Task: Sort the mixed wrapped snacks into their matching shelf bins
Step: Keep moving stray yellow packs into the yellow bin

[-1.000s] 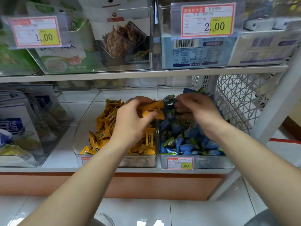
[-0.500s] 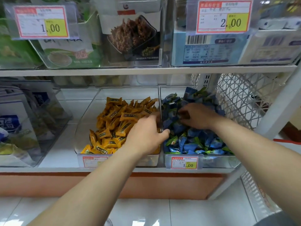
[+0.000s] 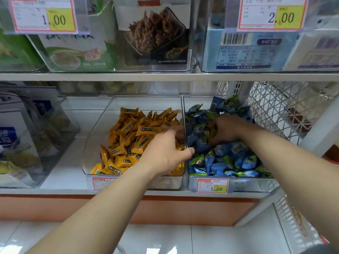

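Note:
Two clear bins stand side by side on the lower shelf. The left bin (image 3: 102,125) holds several yellow wrapped snacks (image 3: 132,132). The right bin (image 3: 244,184) is piled with blue and green wrapped snacks (image 3: 225,162). My left hand (image 3: 165,153) rests on the yellow snacks by the divider wall, thumb over into the blue side, fingers spread. My right hand (image 3: 227,129) is dug into the blue pile with fingers curled down among the wrappers; what it grips is hidden.
A price tag (image 3: 211,186) marks the right bin's front. The upper shelf (image 3: 165,77) carries boxed goods close overhead. Clear bins with bagged goods (image 3: 22,136) stand at left, a white wire mesh side panel (image 3: 275,109) at right. Tiled floor lies below.
A second ago my left hand held yellow snacks up by the right hand; it has since dropped onto the yellow bin. My right hand has pushed down into the blue pile.

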Demonstrator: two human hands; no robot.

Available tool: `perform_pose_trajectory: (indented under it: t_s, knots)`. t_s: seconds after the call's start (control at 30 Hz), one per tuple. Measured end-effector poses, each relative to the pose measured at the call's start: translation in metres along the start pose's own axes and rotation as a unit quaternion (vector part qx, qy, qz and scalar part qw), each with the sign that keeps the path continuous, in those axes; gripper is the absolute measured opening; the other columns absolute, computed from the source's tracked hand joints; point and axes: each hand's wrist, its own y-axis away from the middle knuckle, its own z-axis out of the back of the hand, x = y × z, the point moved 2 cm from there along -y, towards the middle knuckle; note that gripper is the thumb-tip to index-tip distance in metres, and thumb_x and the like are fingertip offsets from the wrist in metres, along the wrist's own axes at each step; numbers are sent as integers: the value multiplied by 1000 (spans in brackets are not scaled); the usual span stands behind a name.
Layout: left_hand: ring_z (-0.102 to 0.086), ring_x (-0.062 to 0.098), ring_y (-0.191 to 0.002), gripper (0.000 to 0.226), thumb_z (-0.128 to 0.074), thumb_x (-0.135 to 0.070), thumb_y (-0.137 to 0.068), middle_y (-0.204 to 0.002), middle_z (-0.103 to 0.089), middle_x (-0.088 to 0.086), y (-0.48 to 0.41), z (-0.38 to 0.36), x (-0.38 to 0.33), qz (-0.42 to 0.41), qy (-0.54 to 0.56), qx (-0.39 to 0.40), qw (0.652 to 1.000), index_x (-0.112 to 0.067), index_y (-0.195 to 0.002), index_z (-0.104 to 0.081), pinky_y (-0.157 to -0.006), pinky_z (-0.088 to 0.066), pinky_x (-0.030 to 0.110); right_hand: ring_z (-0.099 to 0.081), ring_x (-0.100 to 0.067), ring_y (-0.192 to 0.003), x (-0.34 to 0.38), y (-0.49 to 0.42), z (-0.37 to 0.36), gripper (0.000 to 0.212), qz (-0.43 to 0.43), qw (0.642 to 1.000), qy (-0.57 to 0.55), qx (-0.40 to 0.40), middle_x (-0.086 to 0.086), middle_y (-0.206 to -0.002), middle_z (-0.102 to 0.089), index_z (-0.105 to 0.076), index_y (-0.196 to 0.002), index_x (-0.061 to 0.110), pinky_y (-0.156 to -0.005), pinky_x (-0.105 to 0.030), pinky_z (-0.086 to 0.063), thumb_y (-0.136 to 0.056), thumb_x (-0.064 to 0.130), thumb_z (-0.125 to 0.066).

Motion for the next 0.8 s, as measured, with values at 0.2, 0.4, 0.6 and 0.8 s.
perform_pose_trajectory:
  t_s: [0.2, 0.4, 0.6, 0.8]
  knots:
    - [-60, 8, -106, 57, -74, -50, -79, -112, -63, -17, 0, 1, 0, 7, 15, 11, 1000, -33, -129, -53, -93, -53, 32, -61, -14, -82, 3, 3, -2, 36, 17, 998, -59, -34, 9, -92, -67, -64, -92, 33, -63, -28, -44, -67, 53, -80]
    - [-61, 8, -101, 51, -76, -50, -77, -99, -57, -23, -3, 3, -1, 18, 18, 18, 1000, -36, -121, -53, -85, -53, 27, -60, 4, -84, 4, 26, 19, 31, 63, 963, -249, -79, 22, -93, -64, -67, -94, 37, -68, -14, -42, -72, 53, -81]
    - [-54, 5, -91, 34, -68, -61, -80, -93, -55, -25, -5, 7, -13, 16, 5, -46, 999, -46, -105, -52, -72, -44, 19, -63, 7, -93, 19, 64, 42, 25, 19, 862, -484, -154, 17, -100, -69, -71, -104, 33, -75, -16, -49, -82, 44, -76]
    - [-61, 2, -99, 75, -60, -70, -75, -116, -64, -16, 0, -2, -51, -53, 90, -78, 991, -36, -140, -43, -85, -54, 28, -73, -20, -84, 55, 103, 28, 26, -44, 675, -723, -142, -5, -95, -75, -67, -105, 12, -67, -34, -59, -86, 29, -74]
